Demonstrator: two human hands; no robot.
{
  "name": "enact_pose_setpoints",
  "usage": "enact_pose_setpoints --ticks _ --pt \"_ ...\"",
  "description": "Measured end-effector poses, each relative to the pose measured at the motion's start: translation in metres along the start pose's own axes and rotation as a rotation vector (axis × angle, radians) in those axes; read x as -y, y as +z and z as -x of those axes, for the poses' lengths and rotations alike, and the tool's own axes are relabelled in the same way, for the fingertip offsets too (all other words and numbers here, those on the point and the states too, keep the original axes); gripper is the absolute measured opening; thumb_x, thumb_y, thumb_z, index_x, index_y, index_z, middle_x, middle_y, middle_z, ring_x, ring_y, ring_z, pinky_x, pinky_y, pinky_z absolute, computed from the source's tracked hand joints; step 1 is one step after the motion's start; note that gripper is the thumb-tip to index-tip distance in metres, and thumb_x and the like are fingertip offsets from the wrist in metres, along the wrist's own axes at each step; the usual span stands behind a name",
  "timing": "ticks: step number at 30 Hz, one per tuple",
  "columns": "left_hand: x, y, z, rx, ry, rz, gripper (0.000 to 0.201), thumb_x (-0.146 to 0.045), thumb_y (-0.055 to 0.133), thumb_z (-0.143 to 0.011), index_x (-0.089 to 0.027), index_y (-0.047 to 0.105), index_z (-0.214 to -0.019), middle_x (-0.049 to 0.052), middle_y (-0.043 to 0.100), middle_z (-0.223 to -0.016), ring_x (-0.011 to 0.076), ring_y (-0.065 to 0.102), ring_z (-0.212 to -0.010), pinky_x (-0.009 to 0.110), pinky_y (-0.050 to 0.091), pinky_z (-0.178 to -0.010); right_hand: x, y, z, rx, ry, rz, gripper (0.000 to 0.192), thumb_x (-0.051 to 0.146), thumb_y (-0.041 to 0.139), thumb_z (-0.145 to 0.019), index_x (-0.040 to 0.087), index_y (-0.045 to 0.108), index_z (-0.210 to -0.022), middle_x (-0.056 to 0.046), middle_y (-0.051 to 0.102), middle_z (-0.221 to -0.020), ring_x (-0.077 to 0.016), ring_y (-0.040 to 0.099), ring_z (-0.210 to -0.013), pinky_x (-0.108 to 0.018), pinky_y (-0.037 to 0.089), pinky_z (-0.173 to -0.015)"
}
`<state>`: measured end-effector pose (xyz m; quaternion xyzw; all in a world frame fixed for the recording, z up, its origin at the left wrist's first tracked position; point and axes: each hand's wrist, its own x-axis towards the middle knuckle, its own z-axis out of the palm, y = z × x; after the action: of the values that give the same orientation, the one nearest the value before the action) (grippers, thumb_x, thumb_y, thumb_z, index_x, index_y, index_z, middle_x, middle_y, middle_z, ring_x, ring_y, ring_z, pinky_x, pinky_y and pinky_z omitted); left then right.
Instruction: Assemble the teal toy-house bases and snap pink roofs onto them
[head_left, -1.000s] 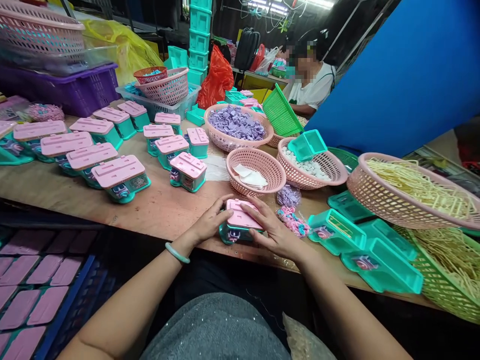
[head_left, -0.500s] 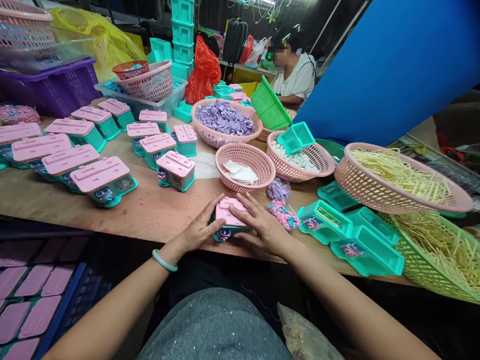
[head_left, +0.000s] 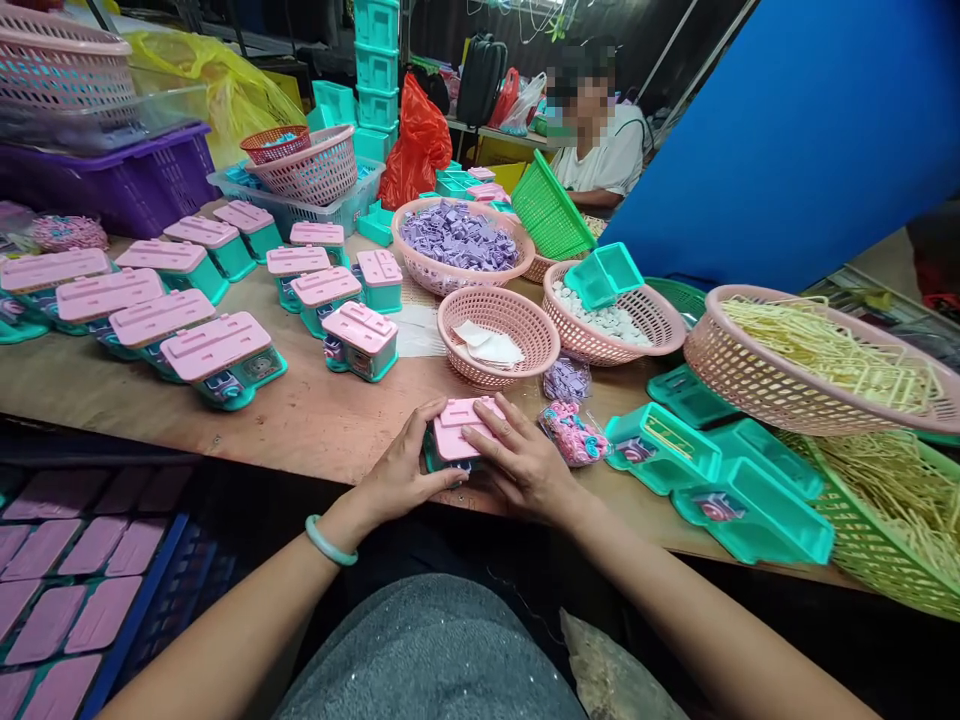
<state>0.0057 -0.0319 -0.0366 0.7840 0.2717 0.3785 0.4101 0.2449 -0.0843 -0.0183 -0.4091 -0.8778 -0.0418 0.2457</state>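
Observation:
A small teal plastic box with a pink lid (head_left: 459,428) stands at the table's front edge between my hands. My left hand (head_left: 405,462) wraps its left side, thumb along the front and fingers at the back corner. My right hand (head_left: 526,458) grips the right side, with fingers lying over the lid. Just beyond is a pink basket (head_left: 499,320) holding white sheets. To the right of my right hand lie a clear bag of pink and blue pieces (head_left: 576,432) and a bag of purple pieces (head_left: 567,378).
Rows of pink-lidded teal boxes (head_left: 217,345) stand on the left. Baskets of purple pieces (head_left: 461,240), white lumps (head_left: 600,315) and pale yellow sticks (head_left: 825,350) line the back and right. Open teal boxes (head_left: 754,505) sit at right. A person (head_left: 600,150) sits across the table.
My left thumb has moved off the lid down to the box's front side. My right fingers have shifted on the lid. The view has turned slightly left.

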Motion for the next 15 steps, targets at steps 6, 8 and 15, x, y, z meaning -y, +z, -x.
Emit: enact_pose_setpoints --ticks 6,8,15 --pt "0.007 0.001 0.003 0.028 -0.035 -0.036 0.105 -0.043 0.08 -0.082 -0.033 0.011 -0.161 0.018 0.021 -0.168 0.0373 0.025 -0.156 0.06 0.028 -0.124 0.01 -0.008 -0.005 0.034 0.059 0.094 0.077 0.022 0.059 -0.095 0.028 0.024 -0.163 -0.009 0.031 -0.168 -0.0339 0.015 -0.158 -0.066 0.028 -0.122" --pt "0.008 0.0 0.0 0.057 0.015 -0.107 0.121 -0.047 0.086 -0.074 -0.034 0.003 -0.162 0.019 0.015 -0.17 0.0401 0.021 -0.156 0.063 0.027 -0.124 0.01 -0.015 -0.009 0.066 0.091 0.07 0.083 0.028 0.062 -0.093 0.028 0.019 -0.164 -0.008 0.024 -0.17 -0.0345 0.015 -0.158 -0.067 0.024 -0.123" --pt "0.008 -0.001 -0.006 0.112 0.087 -0.25 0.122 -0.042 0.089 -0.071 -0.034 0.006 -0.16 0.018 0.038 -0.159 0.0373 0.041 -0.148 0.06 0.041 -0.117 -0.006 -0.009 -0.014 0.139 0.175 -0.172 0.085 0.017 0.064 -0.088 0.028 0.024 -0.162 -0.012 0.021 -0.17 -0.0321 0.018 -0.158 -0.059 0.035 -0.121"
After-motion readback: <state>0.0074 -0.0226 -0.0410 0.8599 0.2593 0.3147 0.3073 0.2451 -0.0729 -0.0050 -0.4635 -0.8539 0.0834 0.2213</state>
